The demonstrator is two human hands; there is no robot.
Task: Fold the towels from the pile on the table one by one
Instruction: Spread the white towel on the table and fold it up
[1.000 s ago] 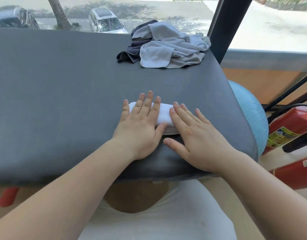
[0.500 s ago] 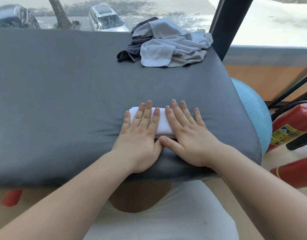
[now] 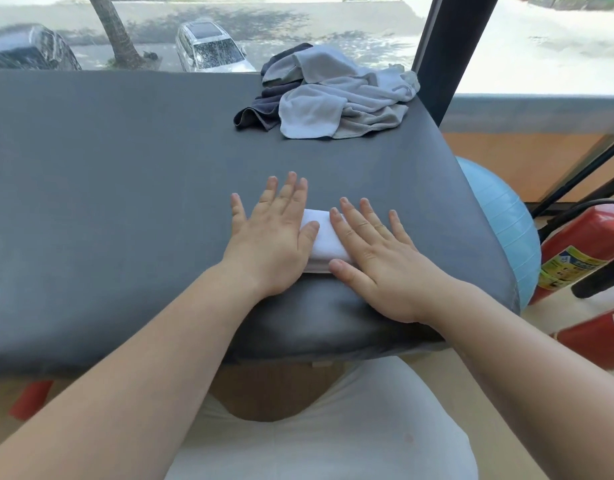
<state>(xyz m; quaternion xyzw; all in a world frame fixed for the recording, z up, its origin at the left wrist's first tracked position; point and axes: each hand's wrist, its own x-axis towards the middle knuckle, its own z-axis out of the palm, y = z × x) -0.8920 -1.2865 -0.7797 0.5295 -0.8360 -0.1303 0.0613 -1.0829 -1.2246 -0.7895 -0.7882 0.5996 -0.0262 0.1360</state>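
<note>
Grey table (image 3: 108, 202) by window (image 3: 333, 29); towel pile (image 3: 340, 98) far edge; left hand (image 3: 272, 244), right hand (image 3: 378, 271) flat on white towel (image 3: 328, 240).

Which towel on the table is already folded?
The white towel near the front edge, a neat bundle under the left hand and right hand. The others lie crumpled in the pile at the far edge.

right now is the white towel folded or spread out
Folded: the white towel is a small thick block, layered at its near edge, pressed under left hand and right hand.
</note>
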